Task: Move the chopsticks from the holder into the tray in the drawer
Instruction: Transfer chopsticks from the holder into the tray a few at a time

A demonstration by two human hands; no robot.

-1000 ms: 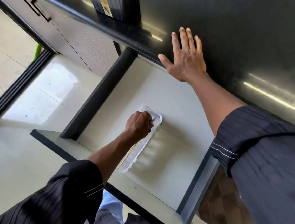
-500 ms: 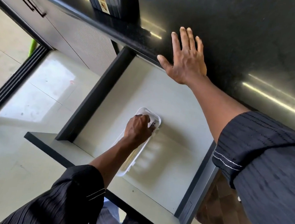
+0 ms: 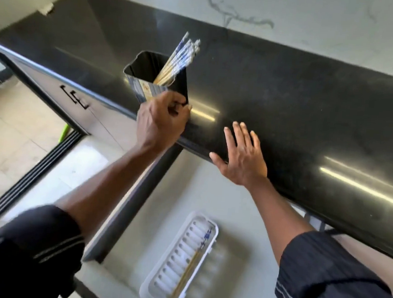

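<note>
A black holder (image 3: 180, 85) stands near the front edge of the dark counter, with several wooden chopsticks (image 3: 180, 54) with blue-and-white ends leaning in it. My left hand (image 3: 161, 120) is raised just in front of the holder's base, fingers curled, and I see nothing in them. My right hand (image 3: 242, 160) lies flat and spread on the counter's edge. Below, a white ribbed tray (image 3: 153, 279) lies in the open drawer (image 3: 163, 193), and a chopstick (image 3: 188, 269) lies along it.
The dark counter (image 3: 302, 98) runs to the right under a marble wall. The drawer's dark side rail (image 3: 125, 214) is at the left, under my left forearm. A cabinet front with a black handle (image 3: 76, 96) is further left, above a tiled floor.
My left hand has left the tray in the drawer and risen to the holder on the counter. A chopstick now lies uncovered in the tray. The view has tilted up.
</note>
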